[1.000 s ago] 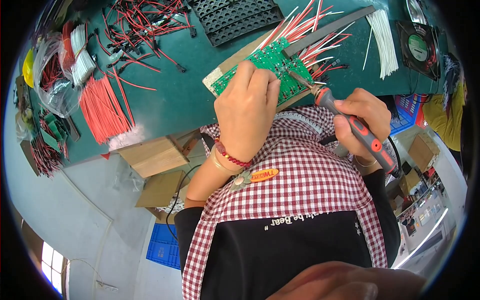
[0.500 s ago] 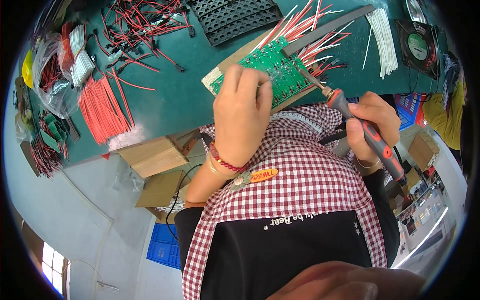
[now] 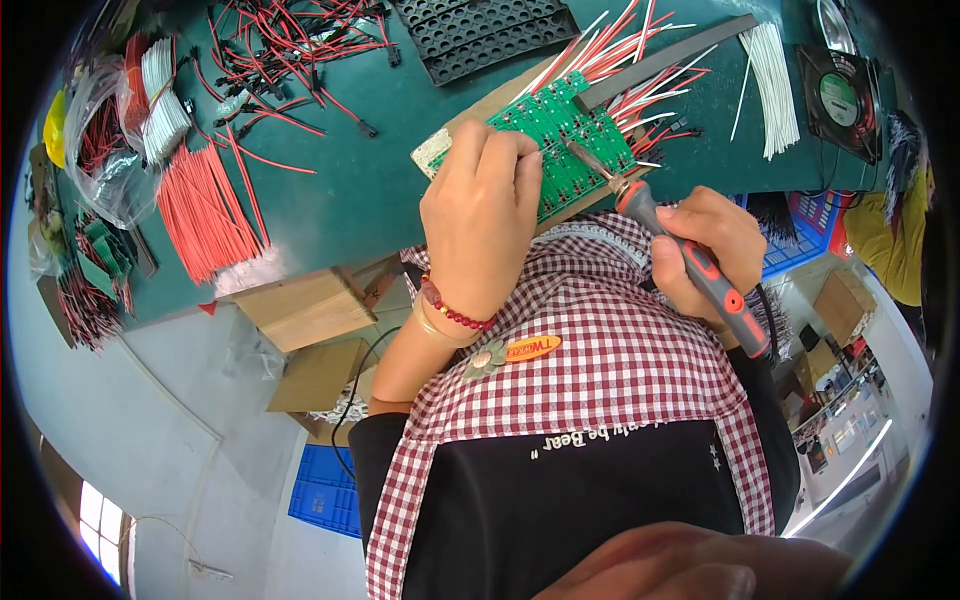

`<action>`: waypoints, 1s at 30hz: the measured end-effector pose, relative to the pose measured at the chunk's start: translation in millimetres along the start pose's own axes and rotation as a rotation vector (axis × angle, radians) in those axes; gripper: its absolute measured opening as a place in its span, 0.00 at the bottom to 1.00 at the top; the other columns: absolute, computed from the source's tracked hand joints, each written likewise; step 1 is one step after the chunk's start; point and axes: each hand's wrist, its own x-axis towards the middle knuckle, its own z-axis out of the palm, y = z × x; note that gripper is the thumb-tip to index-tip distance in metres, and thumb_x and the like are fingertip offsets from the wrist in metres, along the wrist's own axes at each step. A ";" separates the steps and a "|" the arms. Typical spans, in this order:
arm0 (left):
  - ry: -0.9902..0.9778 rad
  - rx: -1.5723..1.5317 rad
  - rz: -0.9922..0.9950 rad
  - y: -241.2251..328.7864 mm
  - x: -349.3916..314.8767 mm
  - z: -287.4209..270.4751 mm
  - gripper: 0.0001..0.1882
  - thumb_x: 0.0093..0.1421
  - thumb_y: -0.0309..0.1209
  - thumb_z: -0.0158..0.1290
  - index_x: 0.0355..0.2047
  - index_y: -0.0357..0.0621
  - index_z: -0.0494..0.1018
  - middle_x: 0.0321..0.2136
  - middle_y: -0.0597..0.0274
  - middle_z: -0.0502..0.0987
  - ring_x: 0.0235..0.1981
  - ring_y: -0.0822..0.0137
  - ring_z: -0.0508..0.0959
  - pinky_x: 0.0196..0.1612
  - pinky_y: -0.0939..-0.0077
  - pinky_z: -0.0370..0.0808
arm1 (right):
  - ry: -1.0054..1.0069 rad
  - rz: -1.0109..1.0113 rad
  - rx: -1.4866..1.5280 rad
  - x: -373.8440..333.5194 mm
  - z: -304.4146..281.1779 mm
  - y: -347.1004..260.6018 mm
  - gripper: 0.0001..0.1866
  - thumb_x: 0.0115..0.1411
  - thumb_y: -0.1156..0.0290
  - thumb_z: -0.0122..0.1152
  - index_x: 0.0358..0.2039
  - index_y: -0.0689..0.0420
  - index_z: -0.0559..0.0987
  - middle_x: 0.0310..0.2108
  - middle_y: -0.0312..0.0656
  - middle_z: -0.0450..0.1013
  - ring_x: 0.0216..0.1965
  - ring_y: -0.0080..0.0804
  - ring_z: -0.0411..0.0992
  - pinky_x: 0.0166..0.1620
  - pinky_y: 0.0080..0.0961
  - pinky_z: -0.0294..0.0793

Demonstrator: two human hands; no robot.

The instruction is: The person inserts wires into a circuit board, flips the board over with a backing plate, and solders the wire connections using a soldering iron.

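My right hand (image 3: 712,240) grips a soldering iron (image 3: 722,292) by its grey and red handle. The iron's tip points up and left, over the middle of a green circuit board (image 3: 590,143); whether it touches cannot be told. Over the board's left part, my left hand (image 3: 478,205) has its fingers pinched together, and what they hold is hidden. The board lies tilted on a flat light-coloured backing (image 3: 432,150). Red and white wires (image 3: 632,48) stick out beyond its far edge. Across them lies a dark grey bar (image 3: 668,62), one end resting on the board.
A black perforated tray (image 3: 482,38) sits at the back. Loose red-black wires (image 3: 290,50) and a red wire bundle (image 3: 207,215) lie to the left. White wires (image 3: 770,95) and a black fan (image 3: 840,98) stand right. The table's near edge runs beside my wrists.
My right hand has moved left with the soldering iron, bringing its tip from the board's right side to its middle. My left hand has shifted only slightly and stays pinched.
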 end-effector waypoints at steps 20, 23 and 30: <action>-0.039 -0.106 -0.035 6.9 -1.6 3.0 0.05 0.54 0.19 0.58 0.30 0.36 0.72 0.28 0.56 0.70 0.26 0.61 0.75 0.28 0.71 0.73 | 0.017 -0.032 -0.017 -1.3 -7.2 0.5 0.13 0.42 0.77 0.66 0.30 0.64 0.78 0.17 0.42 0.71 0.15 0.34 0.69 0.19 0.25 0.66; -0.031 -0.109 0.007 4.4 -0.8 7.5 0.06 0.54 0.20 0.57 0.31 0.38 0.70 0.29 0.53 0.68 0.27 0.51 0.75 0.28 0.61 0.73 | 0.002 -0.022 -0.001 0.9 -5.9 1.8 0.13 0.41 0.77 0.66 0.30 0.64 0.78 0.17 0.42 0.70 0.15 0.34 0.69 0.19 0.25 0.66; -0.033 -0.087 -0.001 6.2 0.1 9.8 0.06 0.54 0.22 0.58 0.29 0.39 0.70 0.29 0.54 0.69 0.26 0.53 0.75 0.28 0.62 0.73 | -0.037 0.001 0.013 3.6 -10.4 0.2 0.11 0.43 0.76 0.63 0.30 0.64 0.77 0.16 0.42 0.68 0.15 0.33 0.66 0.20 0.25 0.62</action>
